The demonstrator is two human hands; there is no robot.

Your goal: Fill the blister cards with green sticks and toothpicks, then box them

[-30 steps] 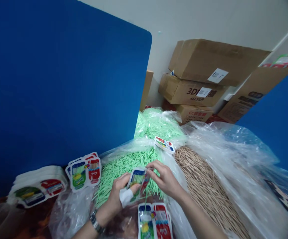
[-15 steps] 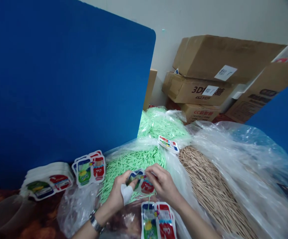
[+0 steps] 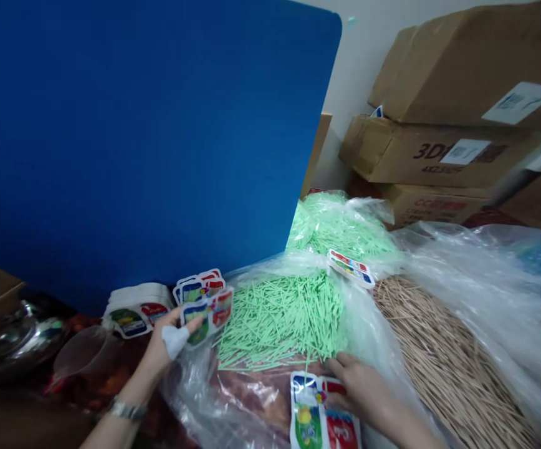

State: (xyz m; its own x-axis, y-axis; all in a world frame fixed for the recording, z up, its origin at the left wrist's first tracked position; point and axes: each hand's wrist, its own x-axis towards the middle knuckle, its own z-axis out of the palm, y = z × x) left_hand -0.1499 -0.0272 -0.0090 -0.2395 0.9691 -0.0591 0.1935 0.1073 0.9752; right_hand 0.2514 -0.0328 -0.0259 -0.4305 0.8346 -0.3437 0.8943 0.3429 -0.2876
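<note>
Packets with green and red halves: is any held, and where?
The left hand holds one packet by its green half. Whether the right hand grips another is unclear.

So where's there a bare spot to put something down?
The reddish-brown patch looks free, though shiny plastic covers it: green sticks behind, front packets to its right. It's crowded where the left hand holds one packet by the packet pile and white stack, and where the right hand overlaps the front packets.

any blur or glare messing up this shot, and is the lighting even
In the head view, the packet in the left hand looks soft; glare streaks the clear plastic and glints off the shiny metal vessel; the lower left is murky, while the green sticks are better lit.
</note>
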